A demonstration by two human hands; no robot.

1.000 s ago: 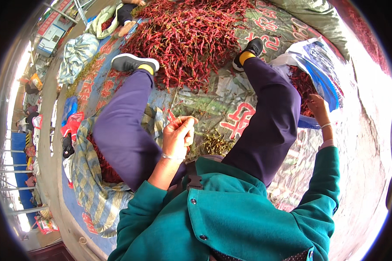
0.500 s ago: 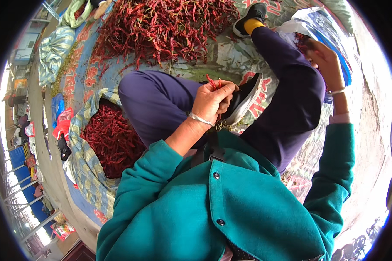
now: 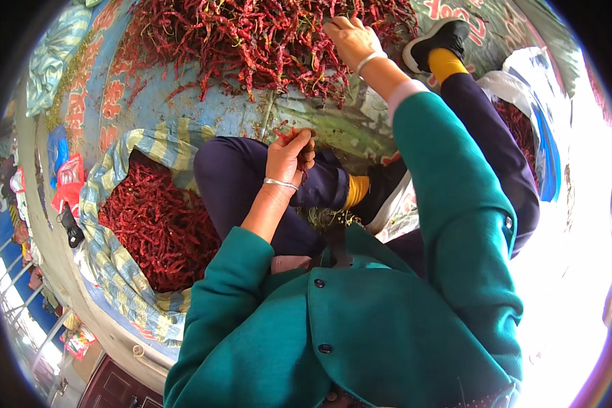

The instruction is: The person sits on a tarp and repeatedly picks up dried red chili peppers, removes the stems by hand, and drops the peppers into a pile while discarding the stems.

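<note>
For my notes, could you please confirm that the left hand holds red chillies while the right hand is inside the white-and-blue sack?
Not the sack: the head view shows the right hand at the large chilli pile; the left hand holds red chillies.

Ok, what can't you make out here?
In the head view:
Chillies in the left hand: number, hidden by its grip.
Right hand: underside, hidden by its own back.
Chilli pile: far side, cut off by the top edge.
White-and-blue sack: one side, behind the right leg.
</note>
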